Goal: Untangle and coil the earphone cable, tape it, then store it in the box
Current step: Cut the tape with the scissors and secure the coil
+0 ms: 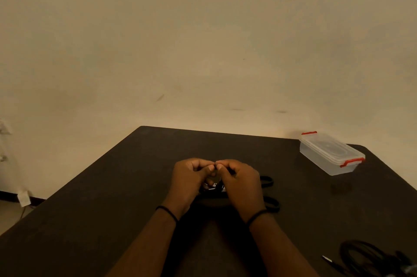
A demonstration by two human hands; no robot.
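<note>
My left hand [191, 177] and my right hand [239, 179] meet above the middle of the dark table [112, 209]. Their fingers are curled and the fingertips pinch together at the top. Between and under the palms they hold a dark object with white markings [214, 185], apparently a black tape roll; most of it is hidden. A loosely coiled black earphone cable [365, 256] lies at the near right corner, its plug [327, 259] pointing left. The clear plastic box [330, 152] with red clips stands closed at the far right.
Two black loops, seemingly scissor handles [268, 193], lie on the table just right of my right hand. The table's far edge meets a bare wall. Its left edge drops to the floor.
</note>
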